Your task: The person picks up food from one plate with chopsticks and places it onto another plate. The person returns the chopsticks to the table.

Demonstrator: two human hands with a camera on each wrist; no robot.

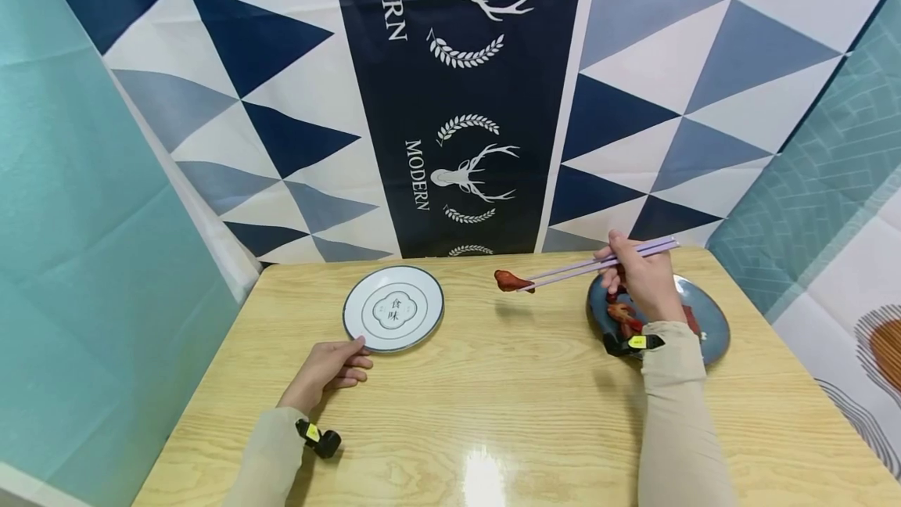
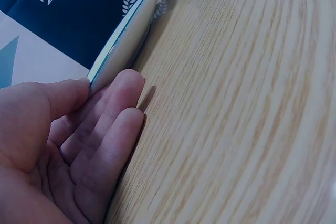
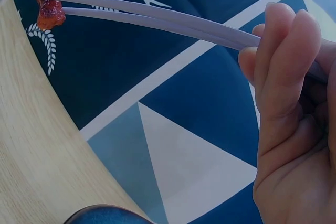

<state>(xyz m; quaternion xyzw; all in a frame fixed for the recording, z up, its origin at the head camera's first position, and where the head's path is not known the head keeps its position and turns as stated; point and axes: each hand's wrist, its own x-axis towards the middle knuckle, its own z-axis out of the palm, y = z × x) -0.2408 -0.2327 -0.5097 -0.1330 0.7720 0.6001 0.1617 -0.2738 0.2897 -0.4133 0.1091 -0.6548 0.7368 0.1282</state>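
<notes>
The right hand [image 1: 644, 280] grips a pair of pale purple chopsticks [image 1: 584, 264], their tips closed on a red-brown piece of meat [image 1: 512, 281] held above the table between two plates. In the right wrist view the meat [image 3: 51, 3] hangs between the chopstick ends. At the left, the left hand [image 1: 332, 366] pinches the near rim of a white plate [image 1: 422, 296] with a dark edge and printed characters; the left wrist view shows the thumb on the rim and the fingers beneath. Below the right hand, a blue plate [image 1: 714, 327] holds several similar meat pieces [image 1: 622, 315].
The wooden table [image 1: 450, 413] ends at a patterned cloth wall [image 1: 472, 100] behind. Pale teal cloth [image 1: 84, 257] hangs at the left side, more cloth [image 1: 838, 178] at the right. Each wrist wears a small black camera on a band.
</notes>
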